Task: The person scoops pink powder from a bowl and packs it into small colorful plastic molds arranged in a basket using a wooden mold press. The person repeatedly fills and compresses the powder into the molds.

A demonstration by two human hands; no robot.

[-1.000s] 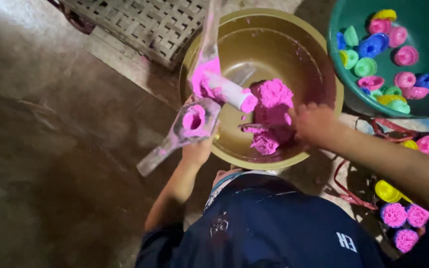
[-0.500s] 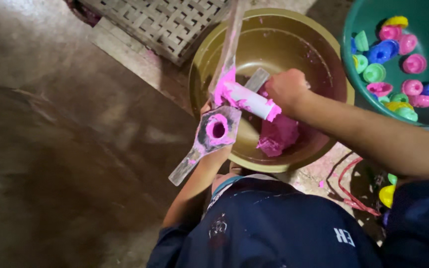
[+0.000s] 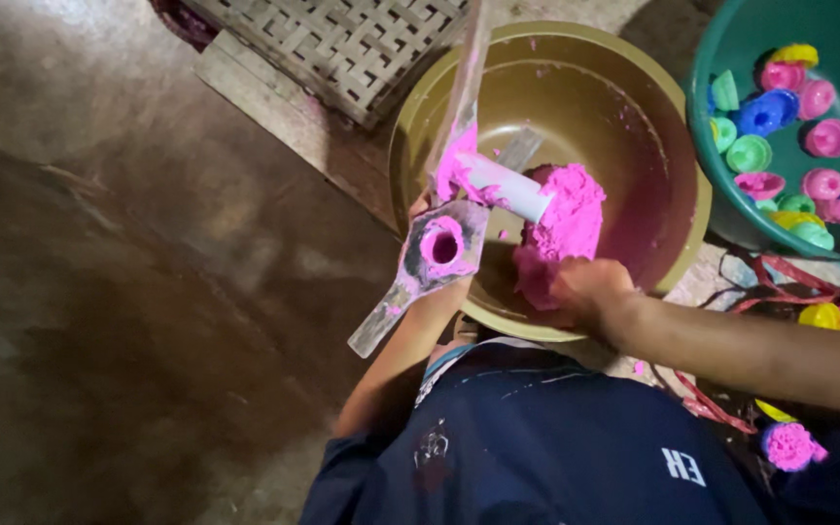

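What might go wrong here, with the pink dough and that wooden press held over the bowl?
The wooden press is gripped by the left hand at the bowl's rim, not over its middle, so pink dough could drop onto the floor. The right hand digs into the dough below the white plunger; fingers might get pinched if it swings down. The green basin of small moulds sits close and could be knocked.

Below me the floor [image 3: 119, 292] is bare, dark brown earth or concrete, stained and uneven, brighter toward the top left where light falls. A woven bamboo mat [image 3: 342, 44] lies at the top on a worn wooden plank [image 3: 274, 107]. The lower left sinks into shadow.
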